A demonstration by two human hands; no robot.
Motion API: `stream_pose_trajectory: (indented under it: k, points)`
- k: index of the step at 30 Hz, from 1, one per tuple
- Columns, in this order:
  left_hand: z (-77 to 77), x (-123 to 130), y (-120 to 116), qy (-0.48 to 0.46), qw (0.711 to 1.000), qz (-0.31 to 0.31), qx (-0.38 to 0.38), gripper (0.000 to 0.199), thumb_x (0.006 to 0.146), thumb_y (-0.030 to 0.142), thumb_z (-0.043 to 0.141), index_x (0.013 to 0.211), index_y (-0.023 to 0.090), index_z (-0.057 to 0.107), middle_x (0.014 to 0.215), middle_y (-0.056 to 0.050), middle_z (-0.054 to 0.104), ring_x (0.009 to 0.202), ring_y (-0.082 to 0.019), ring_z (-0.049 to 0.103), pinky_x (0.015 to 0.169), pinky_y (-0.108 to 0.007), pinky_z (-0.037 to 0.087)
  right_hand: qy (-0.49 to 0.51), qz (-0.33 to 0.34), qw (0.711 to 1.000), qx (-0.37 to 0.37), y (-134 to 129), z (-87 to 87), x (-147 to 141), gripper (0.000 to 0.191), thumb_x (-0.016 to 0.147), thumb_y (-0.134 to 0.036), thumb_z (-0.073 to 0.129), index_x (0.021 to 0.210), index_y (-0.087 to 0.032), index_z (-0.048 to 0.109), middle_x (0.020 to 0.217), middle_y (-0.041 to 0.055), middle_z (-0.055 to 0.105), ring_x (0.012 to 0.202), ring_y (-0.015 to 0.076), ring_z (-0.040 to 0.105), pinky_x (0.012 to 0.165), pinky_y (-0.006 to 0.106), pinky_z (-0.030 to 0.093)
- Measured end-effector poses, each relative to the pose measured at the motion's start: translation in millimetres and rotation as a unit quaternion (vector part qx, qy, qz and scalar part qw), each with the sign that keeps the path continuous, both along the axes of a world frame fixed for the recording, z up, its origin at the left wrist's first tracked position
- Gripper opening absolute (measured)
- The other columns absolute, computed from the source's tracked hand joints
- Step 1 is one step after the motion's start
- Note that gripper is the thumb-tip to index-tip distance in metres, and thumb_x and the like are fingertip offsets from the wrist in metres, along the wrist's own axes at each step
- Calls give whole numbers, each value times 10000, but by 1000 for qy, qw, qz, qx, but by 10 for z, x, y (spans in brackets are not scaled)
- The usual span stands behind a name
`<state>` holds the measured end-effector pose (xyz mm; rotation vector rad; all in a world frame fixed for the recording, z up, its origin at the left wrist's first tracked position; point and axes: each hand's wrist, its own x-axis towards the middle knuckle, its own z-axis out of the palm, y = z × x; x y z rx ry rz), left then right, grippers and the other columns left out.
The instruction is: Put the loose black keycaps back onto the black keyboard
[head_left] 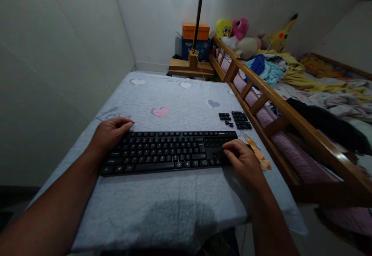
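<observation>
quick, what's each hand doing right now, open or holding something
Left hand: curled at the keyboard's left end; whether it grips can't be told.
Right hand: curled over the keyboard's right end; whether it holds anything can't be told.

The keyboard looked like matt plastic, and so did the loose keycaps toward the right. The cloth beneath was quilted, matt and slightly puckered. On the right, the bed rail was smooth, varnished-looking wood, glossy enough to catch a bright glint toward its near end. The wooden base at the far end looked duller. The far-right toys looked like soft plush, the yellow blanket was crumpled, matt cloth, and the left wall was smooth with a dull finish.
</observation>
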<state>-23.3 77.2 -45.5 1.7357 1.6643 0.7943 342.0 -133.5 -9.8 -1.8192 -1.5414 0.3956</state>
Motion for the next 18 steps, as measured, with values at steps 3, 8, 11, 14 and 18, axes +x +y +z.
stream_pose_trajectory:
  k: [3, 8, 11, 14, 18]
  points:
    - [14, 1, -8, 0, 1000, -1, -3, 422, 678, 525, 638, 894, 178, 745, 833, -21, 734, 759, -216, 635, 782, -317, 477, -32, 36, 998, -49, 13, 34, -3, 85, 860, -202, 600, 779, -213, 623, 850, 30, 604, 858, 201, 564, 789, 339, 427]
    - [27, 7, -22, -1, 1000, 1, -4, 442, 681, 527, 630, 913, 170, 746, 848, -23, 738, 778, -220, 643, 798, -320, 482, -75, 63, 991, -93, 52, -87, -139, 140, 836, -150, 662, 718, -198, 604, 827, 28, 592, 855, 202, 534, 781, 336, 395]
    - [15, 9, -12, 0, 1000, -1, 1, 454, 682, 533, 618, 916, 166, 747, 862, -29, 741, 800, -223, 644, 814, -324, 481, -88, 56, 989, -107, 71, -152, -174, 154, 824, -127, 673, 705, -198, 606, 834, 35, 597, 864, 212, 525, 774, 338, 384]
    - [-1, 1, 5, 6, 1000, 1, -1, 468, 678, 542, 616, 925, 166, 745, 851, -29, 738, 793, -223, 639, 806, -325, 476, -87, 56, 989, -109, 68, -143, -152, 152, 821, -129, 680, 706, -201, 612, 840, 35, 600, 871, 217, 524, 773, 340, 382]
    - [0, -5, 10, 12, 1000, -2, -3, 476, 679, 550, 614, 933, 170, 745, 836, -28, 736, 781, -221, 634, 779, -321, 471, -62, 58, 993, -85, 40, -89, -66, 149, 859, -141, 641, 727, -202, 607, 830, 28, 594, 855, 204, 529, 784, 336, 390]
